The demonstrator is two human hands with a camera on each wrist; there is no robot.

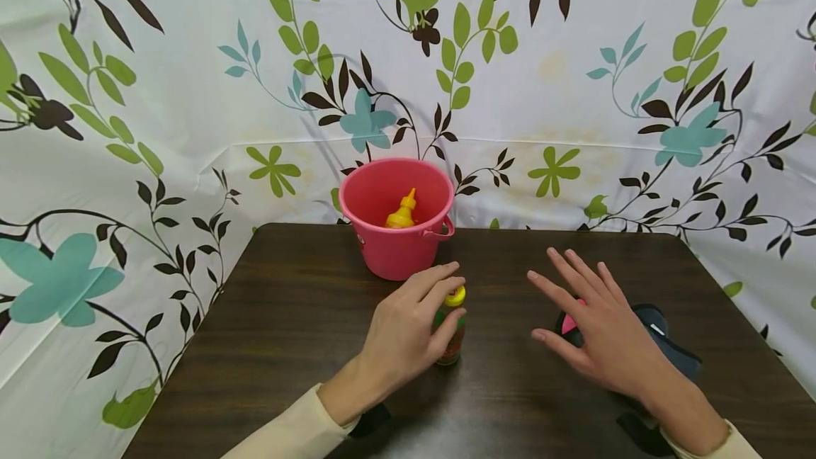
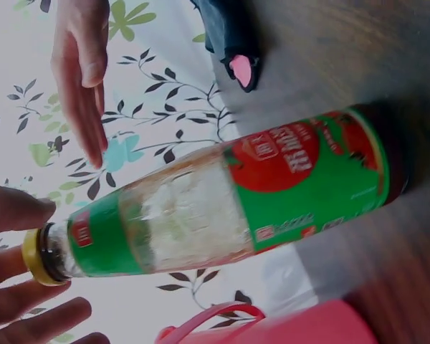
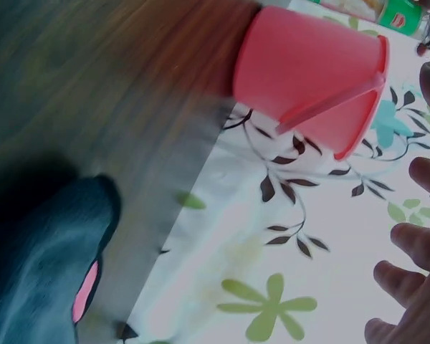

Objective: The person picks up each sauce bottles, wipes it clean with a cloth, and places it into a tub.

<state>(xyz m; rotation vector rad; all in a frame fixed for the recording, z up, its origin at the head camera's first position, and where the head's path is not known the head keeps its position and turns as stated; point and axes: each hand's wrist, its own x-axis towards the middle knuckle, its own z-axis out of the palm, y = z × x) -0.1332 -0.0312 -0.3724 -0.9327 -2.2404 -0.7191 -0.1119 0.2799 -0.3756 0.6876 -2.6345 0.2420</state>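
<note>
A glass sauce bottle [image 2: 201, 208] with a green and red label and a yellow cap [image 1: 455, 296] stands upright on the table. Around its capped top is my left hand [image 1: 408, 324], thumb and fingers spread apart. In the left wrist view the cap shows between them, with a gap at the thumb; whether a finger touches it is unclear. My right hand [image 1: 596, 331] hovers with fingers extended and holds nothing. Below it lies a dark blue cloth item [image 1: 669, 346] with a pink part [image 3: 86, 292], partly hidden by that hand.
Behind the bottle, a pink bucket [image 1: 398, 253] stands near the far edge of the dark wooden table [image 1: 287, 303]. A yellow nozzle-tipped bottle [image 1: 401, 214] sits inside it. A patterned white curtain [image 1: 191, 91] hangs behind the table.
</note>
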